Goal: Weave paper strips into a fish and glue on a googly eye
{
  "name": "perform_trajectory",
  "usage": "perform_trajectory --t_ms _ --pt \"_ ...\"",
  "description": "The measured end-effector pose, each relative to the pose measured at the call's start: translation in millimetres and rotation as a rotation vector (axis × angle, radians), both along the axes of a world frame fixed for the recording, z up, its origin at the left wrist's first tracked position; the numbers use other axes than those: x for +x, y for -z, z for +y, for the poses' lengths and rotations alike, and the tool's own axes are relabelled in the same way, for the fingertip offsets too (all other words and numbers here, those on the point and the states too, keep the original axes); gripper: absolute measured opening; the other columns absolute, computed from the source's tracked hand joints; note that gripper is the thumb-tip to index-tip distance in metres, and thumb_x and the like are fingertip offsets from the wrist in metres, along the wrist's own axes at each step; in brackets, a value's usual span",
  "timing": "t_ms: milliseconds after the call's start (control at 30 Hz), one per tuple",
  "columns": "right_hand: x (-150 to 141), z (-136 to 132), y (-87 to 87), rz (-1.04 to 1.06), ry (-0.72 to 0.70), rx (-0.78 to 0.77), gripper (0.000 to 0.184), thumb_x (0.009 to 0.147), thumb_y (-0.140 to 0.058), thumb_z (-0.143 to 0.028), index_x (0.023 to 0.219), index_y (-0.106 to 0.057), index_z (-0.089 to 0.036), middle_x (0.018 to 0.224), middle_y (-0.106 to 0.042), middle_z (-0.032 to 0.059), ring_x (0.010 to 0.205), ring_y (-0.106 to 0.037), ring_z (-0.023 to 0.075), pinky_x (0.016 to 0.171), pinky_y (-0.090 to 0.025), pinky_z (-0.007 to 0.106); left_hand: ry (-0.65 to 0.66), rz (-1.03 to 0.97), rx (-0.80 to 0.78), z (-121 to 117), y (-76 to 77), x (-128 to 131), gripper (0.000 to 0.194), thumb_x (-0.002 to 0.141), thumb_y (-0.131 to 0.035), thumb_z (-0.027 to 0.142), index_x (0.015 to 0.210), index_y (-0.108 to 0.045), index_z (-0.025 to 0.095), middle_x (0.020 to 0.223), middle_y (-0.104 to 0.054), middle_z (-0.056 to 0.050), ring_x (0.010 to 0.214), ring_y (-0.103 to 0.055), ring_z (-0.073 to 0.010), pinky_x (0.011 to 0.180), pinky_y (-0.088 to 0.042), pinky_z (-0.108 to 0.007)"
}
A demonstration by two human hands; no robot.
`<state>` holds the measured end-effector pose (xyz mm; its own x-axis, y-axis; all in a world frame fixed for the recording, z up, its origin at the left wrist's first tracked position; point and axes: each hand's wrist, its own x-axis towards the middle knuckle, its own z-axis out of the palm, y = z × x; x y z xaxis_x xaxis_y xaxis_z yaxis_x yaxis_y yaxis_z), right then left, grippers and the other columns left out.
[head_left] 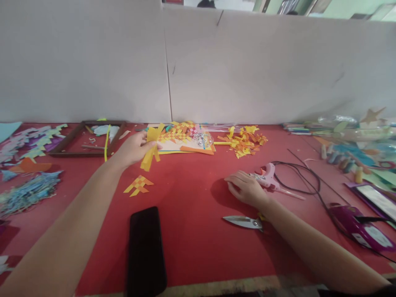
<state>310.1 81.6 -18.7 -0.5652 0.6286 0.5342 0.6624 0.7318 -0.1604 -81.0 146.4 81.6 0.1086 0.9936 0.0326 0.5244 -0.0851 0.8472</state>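
Observation:
My left hand [135,147] pinches a bundle of yellow paper strips [150,154] between thumb and fingers, at the left end of the pile of paper pieces. Nearer to me lies a small woven paper fish [140,185] in orange and yellow. My right hand [246,187] rests on the table, fingers loosely stretched out and holding nothing that I can see. Just beyond its fingers is a pink glue gun [268,178], whose nozzle end the hand partly hides. Scissors [243,222] lie below that hand, their handles mostly covered by my forearm.
A black phone [146,251] lies at the front. Sheets with woven paper pieces [176,136] and a heap of orange and yellow scraps [246,142] line the back wall. A brown frame [72,138] is at left; a cable [318,181] and purple device [360,227] are at right.

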Motion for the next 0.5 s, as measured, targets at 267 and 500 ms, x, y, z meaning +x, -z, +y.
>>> perform_trajectory --t_ms 267,500 --pt "-32 -16 -44.5 0.105 0.082 -0.093 0.016 0.092 -0.051 -0.018 0.094 -0.068 -0.018 0.084 -0.072 0.0073 0.076 -0.066 0.0177 0.070 -0.052 0.031 0.015 -0.611 -0.435 -76 30.7 78 0.020 0.086 -0.067 0.029 0.097 -0.066 0.013 0.097 -0.077 -0.015 0.088 -0.074 -0.0221 0.073 -0.059 -0.031" --pt "-116 -28 -45.8 0.731 0.186 -1.080 0.031 0.076 -0.075 -0.046 0.073 -0.061 -0.018 0.062 -0.064 -0.0008 0.054 -0.058 0.0118 0.051 -0.045 0.024 0.014 -0.827 -0.659 -111 72.5 108 0.034 0.070 -0.086 0.034 0.092 -0.071 0.012 0.087 -0.078 -0.011 0.077 -0.073 -0.0173 0.070 -0.057 -0.024"
